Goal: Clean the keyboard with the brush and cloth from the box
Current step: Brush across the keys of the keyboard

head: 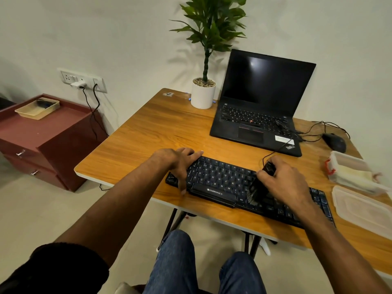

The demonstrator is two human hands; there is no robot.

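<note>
A black keyboard [220, 181] lies near the front edge of the wooden table [161, 128]. My left hand [180, 164] rests on its left end, thumb at the front edge, fingers spread over the top corner. My right hand [284, 183] grips a black brush [257, 190] whose bristles touch the keys right of the middle. The clear plastic box [350, 172] with a red latch stands at the right; something pale lies inside, too blurred to name. Its lid [362, 209] lies in front of it.
An open black laptop [261, 107] sits behind the keyboard, with a cable across it. A white potted plant [203, 92] stands at the back, a black mouse [335, 142] at the far right. A dark red drawer unit [42, 139] with a tray stands left of the table.
</note>
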